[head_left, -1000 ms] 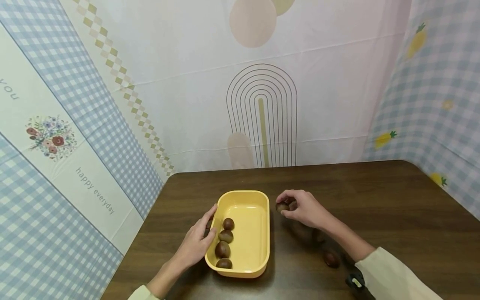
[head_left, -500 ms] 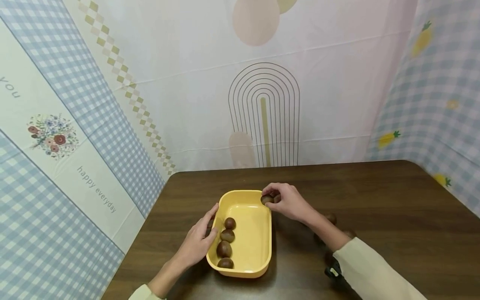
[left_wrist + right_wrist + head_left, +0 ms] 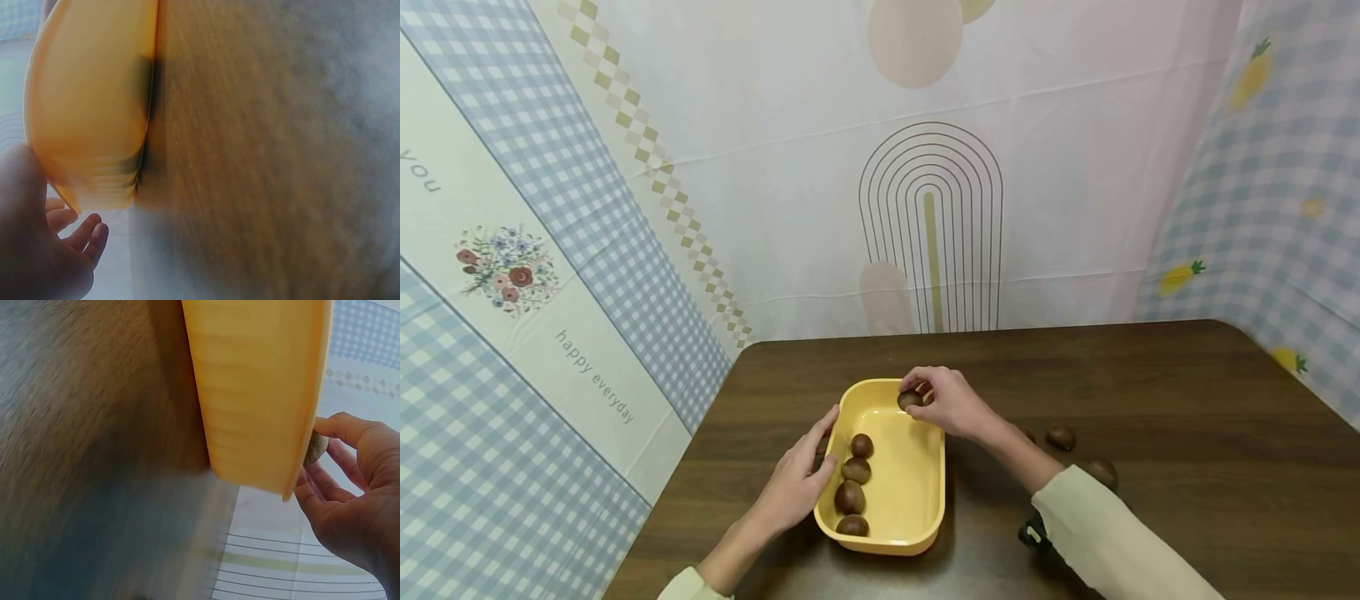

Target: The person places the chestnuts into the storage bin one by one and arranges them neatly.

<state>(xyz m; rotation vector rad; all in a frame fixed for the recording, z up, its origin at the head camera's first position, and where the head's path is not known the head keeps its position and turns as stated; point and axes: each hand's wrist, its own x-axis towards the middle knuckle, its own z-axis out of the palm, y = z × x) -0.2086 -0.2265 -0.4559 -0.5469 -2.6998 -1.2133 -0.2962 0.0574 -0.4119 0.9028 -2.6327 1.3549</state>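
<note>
Presently the right hand (image 3: pixel 953 406) pinches a chestnut (image 3: pixel 910 401) over the far end of a yellow tub (image 3: pixel 941 492), low centre of the frame, the tub's long axis running up-frame. Across from me, the left hand (image 3: pixel 796 477) lies against its left rim, fingers extended, beside four lined-up chestnuts (image 3: pixel 856 471).

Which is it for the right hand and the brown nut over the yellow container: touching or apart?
Touching: the head view shows the right hand pinching the brown nut between thumb and fingers.
</note>
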